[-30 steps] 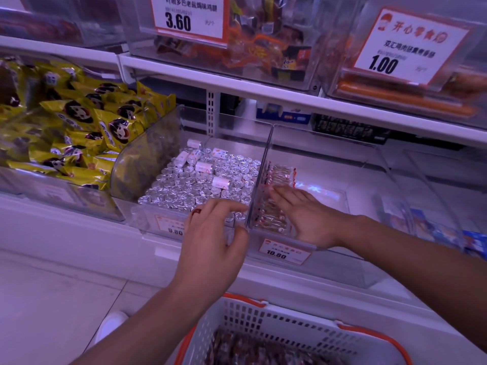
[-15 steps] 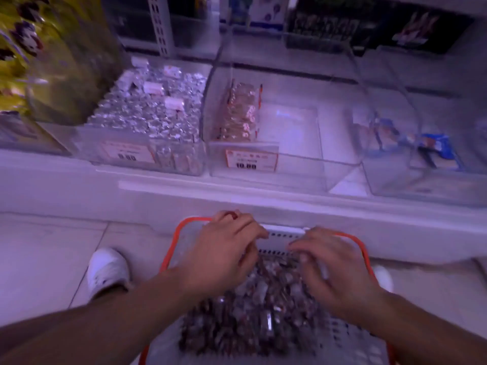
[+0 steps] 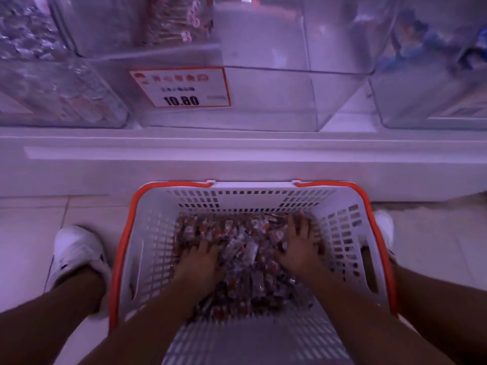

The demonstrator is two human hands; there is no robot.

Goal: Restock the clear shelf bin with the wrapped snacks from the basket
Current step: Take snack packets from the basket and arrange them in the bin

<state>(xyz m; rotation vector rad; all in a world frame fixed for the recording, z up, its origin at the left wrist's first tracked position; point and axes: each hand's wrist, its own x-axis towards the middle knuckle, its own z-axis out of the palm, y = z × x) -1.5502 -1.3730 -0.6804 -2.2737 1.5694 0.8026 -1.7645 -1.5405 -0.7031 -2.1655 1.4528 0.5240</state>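
Gathering: both hands are digging into the wrapped snacks (image 3: 237, 256), probably to scoop a load together.
Left hand (image 3: 200, 259): fingers are spreading into the pile; whether they are gripping anything, cannot tell.
Right hand (image 3: 300, 248): fingers are lying splayed on the pile; grip unclear.
Basket (image 3: 253, 196): white mesh, orange rim, sitting on the floor below the shelf, keeping the lift short.
Clear shelf bin (image 3: 263, 96): showing a few packets at its back left.
Snacks: small, reddish-brown, glossy wrappers.

Both hands, left (image 3: 198, 262) and right (image 3: 299, 248), dig into basketed (image 3: 342, 206) snacks (image 3: 242, 248) (fingers buried).
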